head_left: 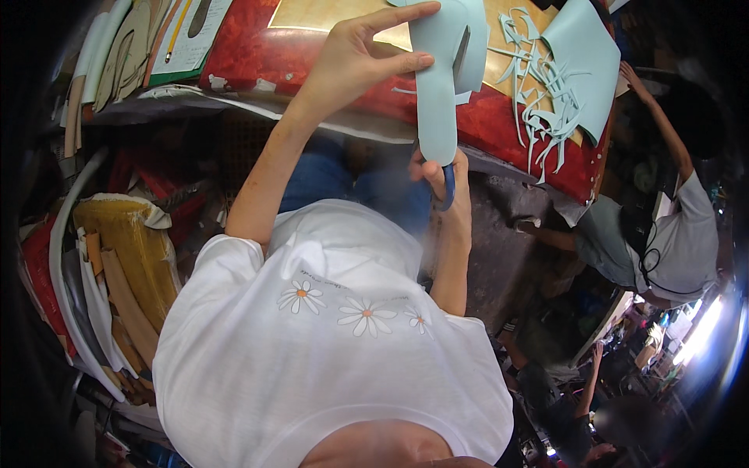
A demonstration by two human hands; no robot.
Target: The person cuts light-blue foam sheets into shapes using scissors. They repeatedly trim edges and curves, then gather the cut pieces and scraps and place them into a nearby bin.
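Note:
My left hand [355, 58] grips a pale blue cut piece [437, 109] of thin sheet material, thumb and forefinger on its edge. The piece has a long rounded strip hanging toward me over the table's front edge, with a narrow gap beside it. Below that strip's end, my right hand [459, 178] is closed around scissors with a blue handle [448, 189]. The strip hides most of the blades. Curly pale blue offcuts [546, 109] lie in a heap to the right, next to a larger pale blue sheet [587, 58].
The red table [250, 54] bears a tan board [308, 14]. At its left are a yellow pencil [178, 31], papers and several cut patterns [129, 54]. A worn yellow cushion [129, 242] and stacked scraps stand at my left. Another person [679, 234] is at the right.

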